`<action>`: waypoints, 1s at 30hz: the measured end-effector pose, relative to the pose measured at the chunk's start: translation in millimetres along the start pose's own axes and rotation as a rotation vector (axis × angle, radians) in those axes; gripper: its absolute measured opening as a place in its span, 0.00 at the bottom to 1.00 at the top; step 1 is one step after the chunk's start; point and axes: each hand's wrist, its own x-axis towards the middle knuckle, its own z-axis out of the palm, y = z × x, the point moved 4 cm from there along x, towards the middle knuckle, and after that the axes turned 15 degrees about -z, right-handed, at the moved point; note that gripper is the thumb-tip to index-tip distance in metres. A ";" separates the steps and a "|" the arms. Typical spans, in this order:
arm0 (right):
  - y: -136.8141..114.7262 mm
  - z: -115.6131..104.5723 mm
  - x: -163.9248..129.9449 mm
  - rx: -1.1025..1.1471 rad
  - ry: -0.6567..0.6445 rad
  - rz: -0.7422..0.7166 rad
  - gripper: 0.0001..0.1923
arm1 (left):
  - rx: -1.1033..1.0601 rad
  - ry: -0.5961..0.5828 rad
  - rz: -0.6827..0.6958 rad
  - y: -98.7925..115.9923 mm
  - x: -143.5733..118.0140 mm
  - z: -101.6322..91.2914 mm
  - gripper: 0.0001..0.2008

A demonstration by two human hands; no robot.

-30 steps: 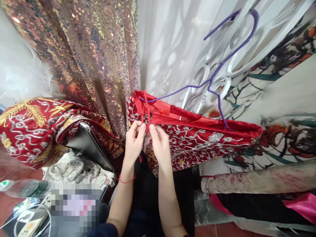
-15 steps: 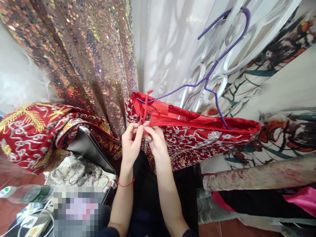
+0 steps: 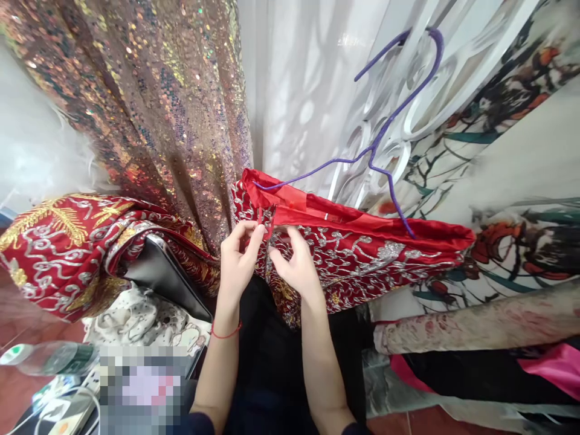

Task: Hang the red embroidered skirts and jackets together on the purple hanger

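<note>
A red garment with silver embroidery [image 3: 362, 254] hangs folded over a purple wire hanger [image 3: 385, 130], whose hook rests on a white ornamental grille. My left hand [image 3: 238, 263] and my right hand [image 3: 296, 263] meet at the garment's left end. Both pinch a thin red tie string [image 3: 267, 229] at the red lining's edge, just under the hanger's left tip. A red thread bracelet circles my left wrist.
A sequinned bronze dress [image 3: 154, 109] hangs at the left, with a white sheer curtain [image 3: 308, 90] behind. Another red embroidered garment [image 3: 58, 241] lies over a black case [image 3: 167, 281]. A water bottle [image 3: 49, 357] and cables lie at the bottom left. Printed fabrics [image 3: 507, 254] hang at the right.
The red string loop that stood up above the garment's edge has been pulled down to the edge. My hands have shifted slightly lower; the view has drifted a little.
</note>
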 end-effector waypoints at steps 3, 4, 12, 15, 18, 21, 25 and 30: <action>7.0 11.4 17.1 0.303 0.024 -0.054 0.19 | 0.050 -0.024 0.053 9.8 4.8 4.5 0.12; 9.0 10.7 21.9 0.320 0.027 -0.031 0.16 | 0.087 -0.026 0.071 14.6 7.1 4.8 0.13; -5.3 -34.0 53.9 0.033 -0.109 -0.004 0.16 | 0.390 -0.202 0.180 50.2 35.8 -1.8 0.15; -14.6 -43.8 56.7 0.007 -0.172 0.016 0.13 | 0.392 -0.211 0.282 56.2 48.3 -3.7 0.14; -21.7 -50.0 54.5 -0.038 -0.158 0.013 0.14 | 0.386 -0.303 0.330 54.8 57.6 -2.6 0.12; -24.6 -61.9 49.9 -0.228 0.084 0.005 0.16 | 0.405 -0.288 0.370 48.8 65.2 -5.5 0.11; -29.1 -67.8 43.0 -0.483 0.294 -0.103 0.15 | 0.397 -0.019 0.482 41.5 72.0 -12.2 0.08; -24.9 -65.5 36.9 -0.609 0.375 -0.172 0.15 | 0.388 0.131 0.515 32.7 69.1 -6.4 0.09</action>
